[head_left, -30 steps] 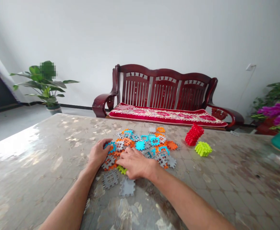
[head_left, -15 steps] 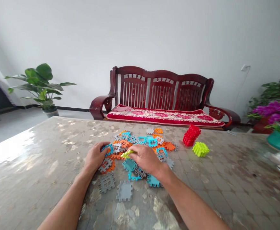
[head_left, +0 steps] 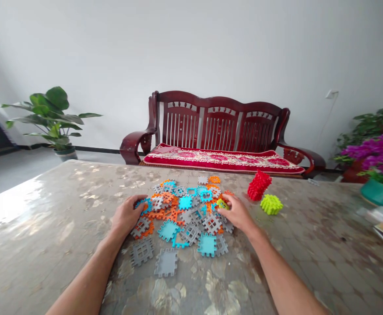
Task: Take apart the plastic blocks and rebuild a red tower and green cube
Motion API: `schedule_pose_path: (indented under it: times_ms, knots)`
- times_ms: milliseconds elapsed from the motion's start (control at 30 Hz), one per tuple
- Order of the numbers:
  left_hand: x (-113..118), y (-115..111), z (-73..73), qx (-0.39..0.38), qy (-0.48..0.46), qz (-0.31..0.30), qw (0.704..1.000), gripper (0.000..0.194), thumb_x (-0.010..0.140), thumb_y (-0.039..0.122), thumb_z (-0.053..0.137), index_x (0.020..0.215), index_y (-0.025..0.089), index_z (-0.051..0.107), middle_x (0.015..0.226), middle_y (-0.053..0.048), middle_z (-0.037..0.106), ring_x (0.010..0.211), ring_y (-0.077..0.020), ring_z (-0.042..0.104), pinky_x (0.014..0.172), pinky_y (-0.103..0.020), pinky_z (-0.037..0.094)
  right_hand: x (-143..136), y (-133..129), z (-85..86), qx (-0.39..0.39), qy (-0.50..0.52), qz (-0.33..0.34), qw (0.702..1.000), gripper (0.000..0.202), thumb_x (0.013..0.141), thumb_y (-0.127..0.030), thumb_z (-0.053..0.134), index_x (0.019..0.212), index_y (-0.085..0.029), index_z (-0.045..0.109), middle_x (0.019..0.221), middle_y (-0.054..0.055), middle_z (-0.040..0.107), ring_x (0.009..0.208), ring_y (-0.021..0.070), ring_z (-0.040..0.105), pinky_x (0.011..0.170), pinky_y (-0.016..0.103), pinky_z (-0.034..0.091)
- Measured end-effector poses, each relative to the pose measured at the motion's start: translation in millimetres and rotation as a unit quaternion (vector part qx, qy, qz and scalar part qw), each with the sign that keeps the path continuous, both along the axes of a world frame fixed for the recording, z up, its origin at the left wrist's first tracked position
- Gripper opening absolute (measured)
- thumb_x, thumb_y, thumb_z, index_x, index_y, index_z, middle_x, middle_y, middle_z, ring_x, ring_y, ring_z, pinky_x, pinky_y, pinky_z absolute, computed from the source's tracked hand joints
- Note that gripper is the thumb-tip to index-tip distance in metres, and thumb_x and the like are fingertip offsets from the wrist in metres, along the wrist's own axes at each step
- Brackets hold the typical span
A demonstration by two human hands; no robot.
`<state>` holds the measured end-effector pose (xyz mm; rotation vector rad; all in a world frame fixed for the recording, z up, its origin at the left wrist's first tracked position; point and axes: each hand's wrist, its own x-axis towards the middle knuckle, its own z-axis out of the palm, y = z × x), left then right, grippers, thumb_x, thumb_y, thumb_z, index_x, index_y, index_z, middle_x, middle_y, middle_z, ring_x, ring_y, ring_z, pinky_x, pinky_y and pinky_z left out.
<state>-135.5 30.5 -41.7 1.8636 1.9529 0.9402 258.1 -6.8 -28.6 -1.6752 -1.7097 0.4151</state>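
Note:
Flat square toy tiles with notched edges lie in a loose pile on the table. At the pile's left edge my left hand (head_left: 126,215) is closed, thumb and fingers round a blue tile (head_left: 147,206). My right hand (head_left: 239,213) is on the pile's right side and pinches a yellow-green tile (head_left: 222,204), partly covered by the fingers. Between the hands lie a bright blue tile (head_left: 185,202), a grey window tile (head_left: 212,223) and orange tiles (head_left: 173,214). Nearer me are a teal tile (head_left: 207,244) and a solid grey tile (head_left: 166,262).
A stack of red tiles (head_left: 259,185) leans right of the pile, beside a yellow-green stack (head_left: 271,204). A teal flower pot (head_left: 380,194) stands at the table's right. Behind the table (head_left: 63,227) is a wooden bench (head_left: 217,118); a potted plant (head_left: 55,118) stands left.
My right hand has moved right across the pile with the yellow-green tile, uncovering the tiles in the middle. My left hand stays by the blue tile. The view has shifted slightly.

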Motion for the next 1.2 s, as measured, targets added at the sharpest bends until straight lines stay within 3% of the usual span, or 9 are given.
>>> schedule_pose_path:
  times_ms: [233,467,700,800,900,1033,1200]
  knots:
    - [0.7,-1.6,1.8,0.007,0.006,0.001,1.000,0.038,0.080,0.037,0.052,0.111,0.025,0.071,0.109,-0.004,0.074,0.100,-0.0217,0.067,0.093,-0.031,0.049,-13.9,-7.3,1.0,0.009,-0.038,-0.001,0.999,0.045,0.072,-0.019,0.064,0.117,-0.017,0.066,0.111,0.011,0.069,0.101,0.0233,0.064,0.095,0.040,0.048]
    - [1.9,-2.9,5.4,0.004,0.017,0.005,1.000,0.041,0.079,0.039,0.052,0.110,0.023,0.073,0.101,-0.005,0.075,0.091,-0.0221,0.069,0.086,-0.031,0.052,-7.8,-6.6,-3.2,0.031,-0.004,0.023,0.999,0.037,0.077,-0.032,0.066,0.110,-0.017,0.069,0.109,0.011,0.069,0.102,0.0238,0.063,0.093,0.041,0.049]
    - [-1.2,0.0,1.5,0.001,0.015,-0.009,1.000,0.043,0.079,0.041,0.051,0.113,0.022,0.071,0.108,-0.006,0.074,0.098,-0.0234,0.067,0.091,-0.032,0.050,-11.2,-12.8,3.0,0.015,-0.070,0.000,0.997,0.037,0.073,-0.026,0.068,0.109,-0.018,0.068,0.107,0.009,0.069,0.101,0.0249,0.062,0.094,0.041,0.047]
    - [-3.2,1.8,-1.2,-0.007,0.014,-0.011,1.000,0.043,0.080,0.040,0.051,0.114,0.022,0.070,0.111,-0.007,0.073,0.101,-0.0245,0.066,0.094,-0.033,0.049,-14.7,-15.9,7.2,0.056,-0.071,-0.013,0.996,0.037,0.074,-0.025,0.066,0.111,-0.019,0.066,0.109,0.009,0.068,0.102,0.0244,0.061,0.094,0.040,0.047]
    - [-4.5,2.9,-3.0,-0.004,0.017,-0.006,1.000,0.041,0.081,0.040,0.051,0.113,0.024,0.071,0.111,-0.006,0.074,0.103,-0.0244,0.066,0.095,-0.033,0.048,-6.2,-15.3,10.6,0.147,-0.068,-0.050,0.986,0.036,0.076,-0.025,0.063,0.112,-0.020,0.065,0.111,0.010,0.066,0.106,0.0248,0.058,0.097,0.040,0.045]
    - [-4.3,2.4,-1.6,-0.010,0.027,-0.006,1.000,0.039,0.083,0.040,0.053,0.114,0.023,0.069,0.114,-0.005,0.073,0.101,-0.0230,0.065,0.092,-0.032,0.049,28.3,-14.5,17.3,0.233,-0.087,-0.151,0.957,0.038,0.081,-0.030,0.057,0.116,-0.016,0.063,0.114,0.014,0.064,0.110,0.0267,0.055,0.101,0.041,0.042]
    - [-1.6,0.4,3.6,-0.016,0.021,-0.003,1.000,0.037,0.082,0.038,0.054,0.113,0.023,0.070,0.112,-0.003,0.074,0.099,-0.0218,0.066,0.091,-0.031,0.049,82.9,-24.5,25.3,0.196,-0.175,-0.304,0.916,0.042,0.082,-0.037,0.055,0.118,-0.016,0.064,0.113,0.015,0.064,0.107,0.0289,0.055,0.098,0.040,0.039]
